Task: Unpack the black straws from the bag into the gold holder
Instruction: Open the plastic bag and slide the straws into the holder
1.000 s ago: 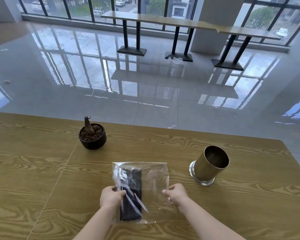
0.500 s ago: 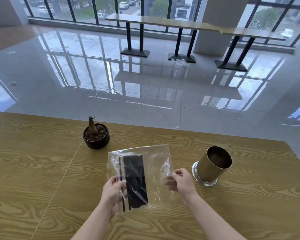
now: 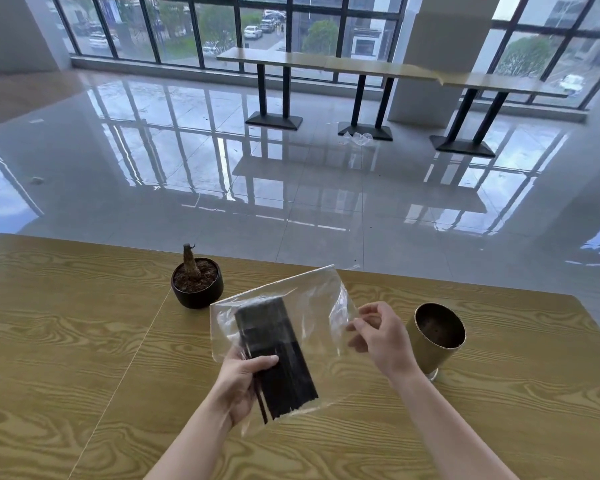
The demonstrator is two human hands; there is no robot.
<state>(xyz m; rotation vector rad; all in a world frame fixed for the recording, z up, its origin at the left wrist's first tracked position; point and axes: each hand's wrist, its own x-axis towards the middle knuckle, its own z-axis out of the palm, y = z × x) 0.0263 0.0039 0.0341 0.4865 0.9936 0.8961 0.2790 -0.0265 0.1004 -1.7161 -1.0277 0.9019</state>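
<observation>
A clear plastic bag (image 3: 312,306) is held tilted above the wooden table (image 3: 66,341), with a bundle of black straws (image 3: 274,351) inside it. My left hand (image 3: 245,382) grips the bag's lower part, thumb pressed over the straws. My right hand (image 3: 383,336) is at the bag's right edge, fingers curled and pinching the plastic there. The gold holder (image 3: 433,341) stands upright just right of my right hand, its dark inside showing no straws.
A small black pot (image 3: 197,284) with soil and a bare stub stands on the table left of the bag. The table's far edge runs behind the pot and holder. Beyond is a glossy floor with long tables by the windows.
The bag has been lifted off the table and tilted, its top leaning right. My right hand has moved up along the bag's right edge, nearer the holder.
</observation>
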